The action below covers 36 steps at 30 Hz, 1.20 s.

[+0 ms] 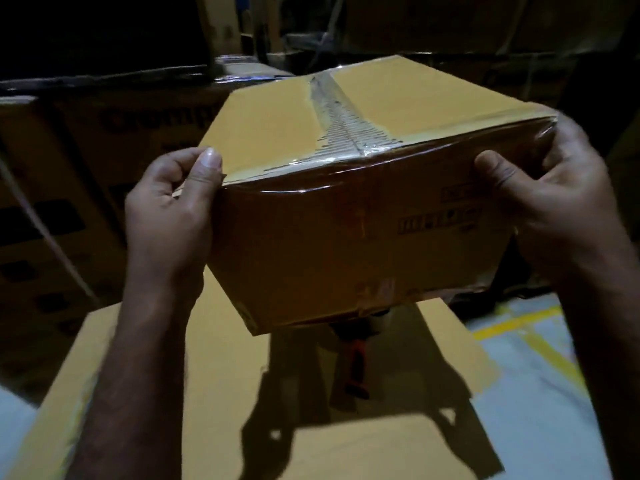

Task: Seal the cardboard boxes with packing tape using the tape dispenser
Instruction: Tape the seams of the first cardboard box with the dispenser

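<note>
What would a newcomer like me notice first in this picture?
The box fills mid-frame, held by its near top corners between the left hand and the right hand. Next comes the shiny tape running down its top seam and along the near edge. Below it, a red-handled dispenser lies on a bigger box, partly hidden.

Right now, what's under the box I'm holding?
A tape dispenser lies on a bigger box below; its red handle shows. The held box covers part of its head.
</note>
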### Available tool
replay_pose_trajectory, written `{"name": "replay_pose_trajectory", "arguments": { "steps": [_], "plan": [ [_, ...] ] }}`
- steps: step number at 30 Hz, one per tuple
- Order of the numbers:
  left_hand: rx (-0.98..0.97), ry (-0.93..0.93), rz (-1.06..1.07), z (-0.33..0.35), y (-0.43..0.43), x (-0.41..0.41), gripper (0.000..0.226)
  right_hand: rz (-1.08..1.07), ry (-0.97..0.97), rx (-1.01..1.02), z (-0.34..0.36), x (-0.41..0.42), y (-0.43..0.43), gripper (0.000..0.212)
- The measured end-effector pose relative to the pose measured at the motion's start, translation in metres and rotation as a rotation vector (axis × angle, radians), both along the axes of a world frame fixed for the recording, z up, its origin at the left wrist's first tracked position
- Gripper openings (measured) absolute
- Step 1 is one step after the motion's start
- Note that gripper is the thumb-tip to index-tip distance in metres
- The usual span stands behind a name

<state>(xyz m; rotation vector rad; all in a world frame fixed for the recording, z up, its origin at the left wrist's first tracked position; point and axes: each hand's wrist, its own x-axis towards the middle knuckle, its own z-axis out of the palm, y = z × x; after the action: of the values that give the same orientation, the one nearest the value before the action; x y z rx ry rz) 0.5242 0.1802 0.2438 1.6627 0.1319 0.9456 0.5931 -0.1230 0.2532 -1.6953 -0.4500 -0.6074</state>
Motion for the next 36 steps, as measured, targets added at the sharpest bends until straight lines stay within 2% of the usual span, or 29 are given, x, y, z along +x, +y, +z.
{"name": "replay_pose_trajectory", "arguments": {
  "steps": [4,9,16,19,22,25,28,31,36],
  "plan": [
    [0.019,-0.005,-0.15,0.0,-0.076,0.014,0.021,-0.152,0.0,-0.032,-0.006,-0.026,-0.087,0.056],
    [0.006,-0.007,-0.289,-0.013,-0.186,0.021,0.012,-0.24,-0.02,0.004,-0.028,-0.055,-0.204,0.051],
    [-0.072,0.07,-0.38,-0.033,-0.348,0.027,0.008,-0.307,0.106,0.029,-0.052,-0.079,-0.364,0.062],
    [-0.089,0.123,-0.382,-0.042,-0.407,0.032,0.012,-0.369,0.172,-0.019,-0.058,-0.084,-0.413,0.076],
    [-0.072,0.209,-0.383,-0.059,-0.448,0.044,0.017,-0.482,0.29,-0.262,-0.062,-0.08,-0.452,0.101],
    [-0.012,0.331,-0.404,-0.084,-0.474,0.058,0.029,-0.485,0.448,-0.435,-0.073,-0.061,-0.485,0.099],
    [0.075,0.508,-0.483,-0.112,-0.49,0.072,0.049,-0.469,0.588,-0.463,-0.096,-0.036,-0.51,0.091],
    [0.086,0.66,-0.567,-0.142,-0.501,0.089,0.057,-0.444,0.657,-0.504,-0.122,-0.009,-0.524,0.086],
    [0.181,0.827,-0.556,-0.201,-0.506,0.136,0.101,-0.42,0.756,-0.584,-0.172,0.045,-0.535,0.086]
  ]
}}
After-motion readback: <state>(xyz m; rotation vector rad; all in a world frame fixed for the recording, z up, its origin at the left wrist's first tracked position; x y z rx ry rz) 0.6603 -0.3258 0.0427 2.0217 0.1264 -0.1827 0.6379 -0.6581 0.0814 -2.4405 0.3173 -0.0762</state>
